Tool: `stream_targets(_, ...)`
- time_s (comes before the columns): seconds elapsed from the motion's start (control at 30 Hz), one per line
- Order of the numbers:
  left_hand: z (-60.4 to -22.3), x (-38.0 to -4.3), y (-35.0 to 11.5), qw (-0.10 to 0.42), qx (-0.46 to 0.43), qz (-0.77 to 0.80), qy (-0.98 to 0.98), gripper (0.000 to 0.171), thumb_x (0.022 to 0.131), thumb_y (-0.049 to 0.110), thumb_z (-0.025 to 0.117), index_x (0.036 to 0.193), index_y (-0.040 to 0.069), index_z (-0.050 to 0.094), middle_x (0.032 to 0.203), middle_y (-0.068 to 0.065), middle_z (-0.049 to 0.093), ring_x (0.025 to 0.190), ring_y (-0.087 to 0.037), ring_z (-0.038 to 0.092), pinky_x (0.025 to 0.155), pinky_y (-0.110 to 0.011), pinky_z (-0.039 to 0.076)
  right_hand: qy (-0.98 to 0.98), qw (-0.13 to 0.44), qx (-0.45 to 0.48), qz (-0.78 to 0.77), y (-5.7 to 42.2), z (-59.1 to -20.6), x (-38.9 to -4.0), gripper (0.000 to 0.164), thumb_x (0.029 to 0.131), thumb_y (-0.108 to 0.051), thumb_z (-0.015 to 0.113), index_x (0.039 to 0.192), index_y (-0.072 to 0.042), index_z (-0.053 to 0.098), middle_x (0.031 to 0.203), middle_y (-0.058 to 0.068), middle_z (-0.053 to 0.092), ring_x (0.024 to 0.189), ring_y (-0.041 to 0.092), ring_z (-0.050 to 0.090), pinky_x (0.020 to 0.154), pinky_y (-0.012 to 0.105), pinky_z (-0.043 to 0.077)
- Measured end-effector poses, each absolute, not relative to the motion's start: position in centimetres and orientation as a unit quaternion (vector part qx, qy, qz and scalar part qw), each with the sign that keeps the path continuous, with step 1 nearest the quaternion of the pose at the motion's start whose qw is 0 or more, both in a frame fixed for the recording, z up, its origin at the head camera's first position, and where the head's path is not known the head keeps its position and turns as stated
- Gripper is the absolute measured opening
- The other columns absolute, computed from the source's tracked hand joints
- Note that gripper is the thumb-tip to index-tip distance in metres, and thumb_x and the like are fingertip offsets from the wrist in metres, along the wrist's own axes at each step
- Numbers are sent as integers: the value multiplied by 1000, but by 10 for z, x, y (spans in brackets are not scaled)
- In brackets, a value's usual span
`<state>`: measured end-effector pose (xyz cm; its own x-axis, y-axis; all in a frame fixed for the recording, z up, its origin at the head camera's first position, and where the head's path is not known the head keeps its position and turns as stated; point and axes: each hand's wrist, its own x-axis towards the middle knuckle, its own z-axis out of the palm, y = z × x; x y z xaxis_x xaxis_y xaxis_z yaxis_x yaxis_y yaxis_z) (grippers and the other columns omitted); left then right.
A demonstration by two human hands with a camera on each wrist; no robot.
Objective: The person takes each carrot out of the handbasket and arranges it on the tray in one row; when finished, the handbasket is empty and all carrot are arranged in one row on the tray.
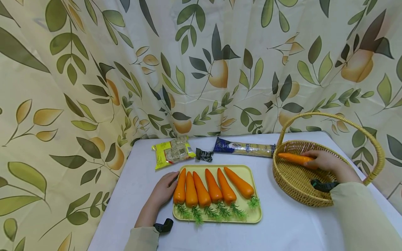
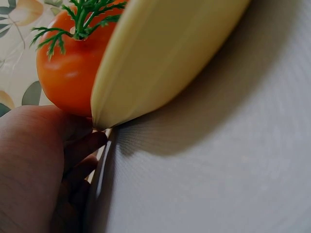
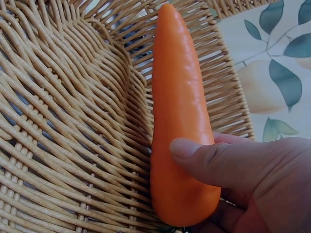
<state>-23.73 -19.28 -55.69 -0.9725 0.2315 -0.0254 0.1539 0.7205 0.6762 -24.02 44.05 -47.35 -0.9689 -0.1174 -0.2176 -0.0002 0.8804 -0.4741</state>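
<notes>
My right hand [image 1: 323,162] holds an orange carrot [image 1: 295,159] inside the wicker basket [image 1: 284,179] at the right. In the right wrist view the thumb lies across the carrot's [image 3: 181,116] thick end, and its narrow tip points away from the hand. At the left edge of the pale yellow tray [image 1: 216,219] rests my left hand [image 1: 164,190], its fingers loosely bent against the rim. Several carrots [image 1: 214,186] with green tops lie in a row on that tray. The left wrist view shows one carrot's leafy end [image 2: 73,68] close to the hand [image 2: 34,165].
Behind the tray lie a yellow packet [image 1: 174,151], a small black wrapped item [image 1: 204,155] and a long blue-ended pack [image 1: 245,147]. The basket's tall handle [image 1: 333,115] arches over it. A leaf-patterned curtain [image 1: 201,69] hangs behind the white table [image 1: 282,226].
</notes>
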Motion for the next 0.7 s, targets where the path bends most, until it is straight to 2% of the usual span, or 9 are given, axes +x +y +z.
stream_targets(0.1, -556, -237, -192, 56, 101, 361, 925, 44, 103, 31, 51, 147, 25, 49, 150, -5, 50, 142, -29, 42, 118, -54, 33, 961, 123, -31, -244, 440, -473, -240, 53, 90, -30, 69, 129, 4, 58, 112, 26, 60, 95, 35, 51, 81, 47, 42)
stream_targets(0.33, -555, -236, -193, 59, 97, 361, 926, 44, 103, 33, 50, 147, 27, 49, 150, -5, 49, 142, -29, 41, 118, -54, 33, 962, 119, -35, -243, 439, -471, -239, 51, 90, -29, 70, 128, 3, 59, 110, 23, 61, 94, 32, 51, 77, 35, 39)
stream_targets(0.53, -554, -236, -193, 57, 102, 362, 925, 44, 103, 31, 51, 147, 25, 49, 150, -6, 49, 142, -30, 41, 118, -54, 33, 963, 113, -31, -244, 436, -466, -236, 49, 91, -28, 69, 129, 2, 58, 111, 22, 61, 93, 31, 51, 75, 35, 38)
stream_targets(0.7, -553, -236, -193, 59, 101, 364, 924, 44, 103, 31, 51, 147, 25, 49, 150, -6, 49, 143, -30, 40, 119, -54, 32, 963, 106, -35, -244, 431, -461, -234, 49, 91, -27, 69, 129, 2, 58, 113, 23, 63, 94, 29, 53, 79, 41, 42)
